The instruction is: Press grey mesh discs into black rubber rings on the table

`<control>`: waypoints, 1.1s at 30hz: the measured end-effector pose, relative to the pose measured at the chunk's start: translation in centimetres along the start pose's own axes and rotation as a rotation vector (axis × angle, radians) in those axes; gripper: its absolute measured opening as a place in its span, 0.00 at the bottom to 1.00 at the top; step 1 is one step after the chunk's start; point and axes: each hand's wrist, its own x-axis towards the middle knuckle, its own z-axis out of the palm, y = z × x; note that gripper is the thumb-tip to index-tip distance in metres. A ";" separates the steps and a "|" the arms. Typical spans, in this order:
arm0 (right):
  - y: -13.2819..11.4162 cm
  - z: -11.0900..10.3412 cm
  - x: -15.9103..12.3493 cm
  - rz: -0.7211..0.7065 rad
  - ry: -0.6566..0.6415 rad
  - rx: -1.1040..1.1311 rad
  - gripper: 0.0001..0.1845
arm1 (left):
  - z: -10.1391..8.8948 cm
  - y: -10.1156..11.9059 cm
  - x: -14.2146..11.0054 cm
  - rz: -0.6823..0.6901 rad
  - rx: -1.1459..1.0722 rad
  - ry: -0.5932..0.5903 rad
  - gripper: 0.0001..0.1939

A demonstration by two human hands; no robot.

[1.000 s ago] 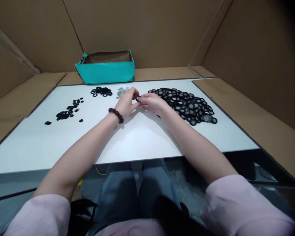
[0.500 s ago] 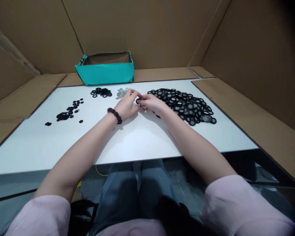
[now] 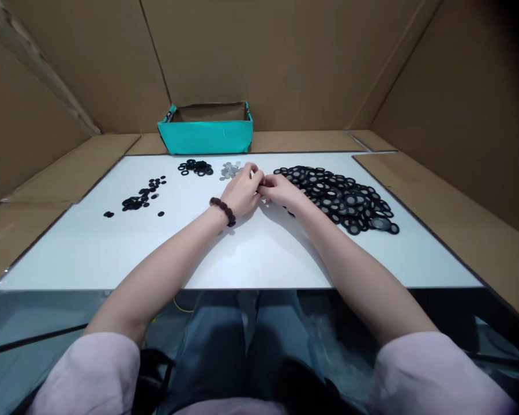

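Note:
Fingertips of my left hand (image 3: 244,191) and my right hand (image 3: 282,190) meet above the white table, both closed in a pinch. Between them a dark edge of a small black ring (image 3: 260,188) shows; the fingers cover most of it. Close by my right hand spreads a large heap of black rings with grey centres (image 3: 328,193). Just beyond my left hand lies a small group of translucent grey discs (image 3: 230,170). Farther left are a cluster of open black rings (image 3: 195,168) and scattered small black discs (image 3: 134,202).
A turquoise box (image 3: 207,137) with an open top stands behind the table (image 3: 112,253). Brown cardboard walls (image 3: 285,69) enclose the back and sides. A single black disc (image 3: 161,214) lies apart at the left.
Both hands have drawn closer together, and my left fingers have closed at the ring my right hand was holding. The whole view has shifted slightly.

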 end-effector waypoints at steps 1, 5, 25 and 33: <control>0.1 0.0 0.0 -0.007 -0.009 0.007 0.15 | 0.1 0.0 0.0 0.031 0.006 -0.008 0.15; 0.8 0.1 0.3 -0.069 -0.016 -0.081 0.12 | 0.5 -0.3 0.3 0.133 0.018 -0.036 0.23; 3.1 -5.4 2.2 0.000 0.655 -0.624 0.10 | -2.7 -13.1 -1.7 -0.870 0.085 0.095 0.18; 1.3 -1.3 1.1 -0.389 0.385 -0.247 0.07 | -0.7 -7.4 1.2 -0.331 -0.005 0.277 0.12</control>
